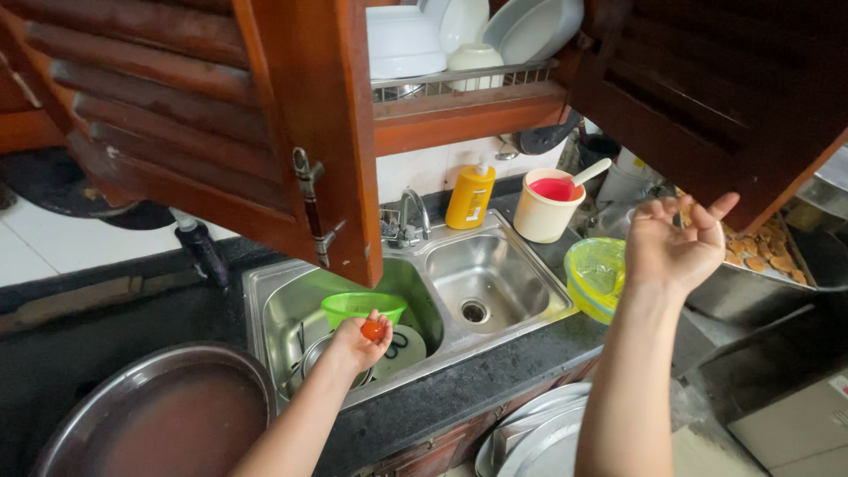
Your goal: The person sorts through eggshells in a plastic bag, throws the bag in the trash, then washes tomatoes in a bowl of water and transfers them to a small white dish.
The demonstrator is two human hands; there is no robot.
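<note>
The left hand (360, 340) holds a small red-orange ball (373, 330) above a lime-green bowl (362, 306). At upper centre stand a yellow bottle (469, 196) and a cream cup (546, 208) of red liquid; the bench (459, 389) is speckled black.

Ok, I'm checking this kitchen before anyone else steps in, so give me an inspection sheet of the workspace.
Surface: dark counter around a steel double sink.
Job's things: small red round item over the left basin.
Clutter: green bowl, yellow strainer, yellow bottle, cream cup, round metal tray.
Grippers: left hand holds the red item; right hand raised, open, empty.
Cables: nothing seen.
Surroundings: open wooden cabinet doors, dish rack overhead.
</note>
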